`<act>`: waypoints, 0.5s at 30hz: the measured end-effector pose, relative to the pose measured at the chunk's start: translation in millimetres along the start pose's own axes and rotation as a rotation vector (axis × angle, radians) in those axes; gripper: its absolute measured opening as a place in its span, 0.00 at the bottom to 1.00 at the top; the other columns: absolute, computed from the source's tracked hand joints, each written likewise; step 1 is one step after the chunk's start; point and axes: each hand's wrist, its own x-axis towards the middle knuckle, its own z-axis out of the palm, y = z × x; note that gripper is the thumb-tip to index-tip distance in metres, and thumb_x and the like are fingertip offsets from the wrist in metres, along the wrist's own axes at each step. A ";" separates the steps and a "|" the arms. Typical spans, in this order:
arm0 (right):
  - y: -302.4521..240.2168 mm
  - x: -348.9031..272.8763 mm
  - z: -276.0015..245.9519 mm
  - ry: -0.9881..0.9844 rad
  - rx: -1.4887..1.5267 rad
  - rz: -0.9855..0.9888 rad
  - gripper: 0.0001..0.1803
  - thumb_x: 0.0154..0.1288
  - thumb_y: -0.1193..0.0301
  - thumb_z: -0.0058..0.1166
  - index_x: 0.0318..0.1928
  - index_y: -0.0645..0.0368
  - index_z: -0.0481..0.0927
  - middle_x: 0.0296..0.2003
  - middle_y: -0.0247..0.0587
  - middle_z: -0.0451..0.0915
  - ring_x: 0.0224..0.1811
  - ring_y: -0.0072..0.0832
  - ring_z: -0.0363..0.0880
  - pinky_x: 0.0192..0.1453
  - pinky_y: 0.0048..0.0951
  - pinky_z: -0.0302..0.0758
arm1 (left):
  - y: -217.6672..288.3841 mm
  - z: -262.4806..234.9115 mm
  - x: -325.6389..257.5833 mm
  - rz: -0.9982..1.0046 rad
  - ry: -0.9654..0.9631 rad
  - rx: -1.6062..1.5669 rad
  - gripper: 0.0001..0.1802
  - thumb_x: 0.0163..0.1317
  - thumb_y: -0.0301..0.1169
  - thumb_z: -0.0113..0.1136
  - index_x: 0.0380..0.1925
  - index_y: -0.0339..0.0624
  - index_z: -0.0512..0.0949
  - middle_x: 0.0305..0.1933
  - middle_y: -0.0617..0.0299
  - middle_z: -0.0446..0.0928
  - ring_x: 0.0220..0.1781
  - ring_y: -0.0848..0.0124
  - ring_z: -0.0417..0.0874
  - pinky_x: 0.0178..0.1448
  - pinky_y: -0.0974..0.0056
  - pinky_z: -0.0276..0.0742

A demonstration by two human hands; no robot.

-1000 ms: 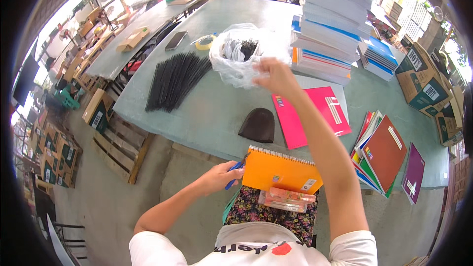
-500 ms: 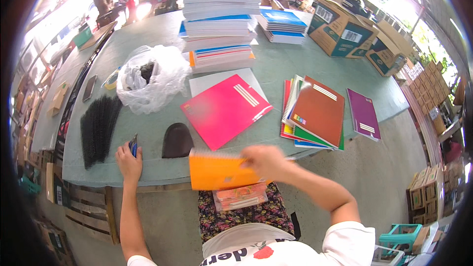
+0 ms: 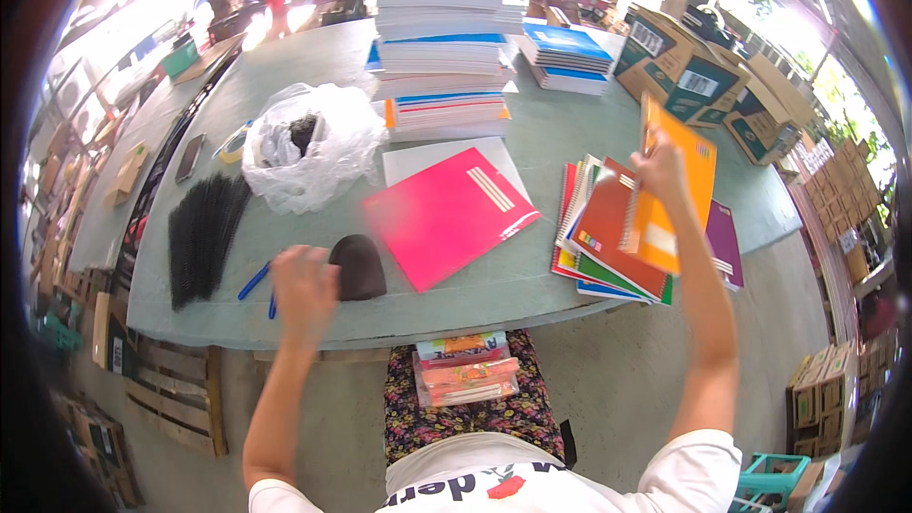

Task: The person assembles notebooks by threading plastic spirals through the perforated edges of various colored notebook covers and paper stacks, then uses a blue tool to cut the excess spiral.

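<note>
Head view: orange spiral notebook (image 3: 676, 185) tilted.

A long grey-green table (image 3: 532, 271) carries a tall stack of white and blue notebooks (image 3: 439, 33) at its far side, with a smaller blue-covered pile (image 3: 564, 57) just to the right. Nearer the front lies a bright pink folder (image 3: 446, 214) on a white sheet, a crumpled clear plastic bag (image 3: 302, 157) to its left, and a bundle of black spiral bindings (image 3: 204, 233) near the left edge beside a roll of tape (image 3: 231, 144) and a dark phone (image 3: 189, 158). Open cardboard boxes (image 3: 703, 76) stand beyond the table's right end, and wooden pallets (image 3: 176, 399) lie on the concrete floor at lower left.
</note>
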 end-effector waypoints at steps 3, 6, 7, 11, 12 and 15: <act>128.6 -25.4 100.3 0.187 -0.464 -0.221 0.21 0.52 0.69 0.55 0.47 0.63 0.75 0.41 0.54 0.76 0.37 0.43 0.79 0.41 0.38 0.76 | 90.8 24.8 8.9 0.285 -0.120 -0.163 0.18 0.52 0.37 0.60 0.41 0.43 0.72 0.41 0.55 0.69 0.44 0.59 0.70 0.46 0.57 0.68; 45.6 -27.7 114.5 -0.142 -0.239 0.097 0.15 0.54 0.68 0.54 0.42 0.62 0.78 0.45 0.53 0.73 0.45 0.46 0.75 0.48 0.41 0.74 | 91.7 45.1 10.2 0.324 -0.262 -0.095 0.19 0.52 0.38 0.59 0.41 0.42 0.72 0.41 0.54 0.70 0.43 0.61 0.71 0.45 0.60 0.69; 38.9 -27.6 111.9 -0.141 -0.247 0.092 0.15 0.54 0.68 0.54 0.42 0.62 0.78 0.45 0.53 0.73 0.45 0.46 0.75 0.48 0.41 0.74 | 91.5 62.1 15.7 0.332 -0.343 -0.084 0.19 0.53 0.39 0.59 0.42 0.41 0.73 0.42 0.53 0.71 0.43 0.62 0.72 0.44 0.61 0.70; 8.2 -34.3 126.2 -0.165 -0.057 -0.338 0.13 0.56 0.69 0.54 0.41 0.60 0.80 0.44 0.48 0.75 0.52 0.44 0.72 0.53 0.38 0.72 | 69.0 111.5 58.4 0.434 -0.400 0.074 0.19 0.53 0.37 0.59 0.42 0.38 0.73 0.44 0.51 0.72 0.47 0.60 0.73 0.47 0.59 0.72; -4.5 -38.1 133.8 -0.295 -0.015 -0.458 0.16 0.55 0.66 0.56 0.44 0.59 0.79 0.47 0.47 0.74 0.53 0.43 0.72 0.54 0.36 0.72 | 67.3 115.2 68.0 0.323 -0.480 -0.081 0.18 0.52 0.34 0.59 0.41 0.37 0.73 0.43 0.50 0.73 0.49 0.58 0.73 0.48 0.58 0.73; -30.1 -45.6 155.1 -0.423 -0.109 -0.780 0.24 0.54 0.61 0.58 0.51 0.57 0.75 0.52 0.47 0.72 0.54 0.43 0.71 0.56 0.35 0.70 | 65.3 117.8 95.8 0.220 -0.685 -0.230 0.18 0.50 0.31 0.58 0.41 0.35 0.73 0.44 0.50 0.73 0.50 0.54 0.74 0.50 0.55 0.73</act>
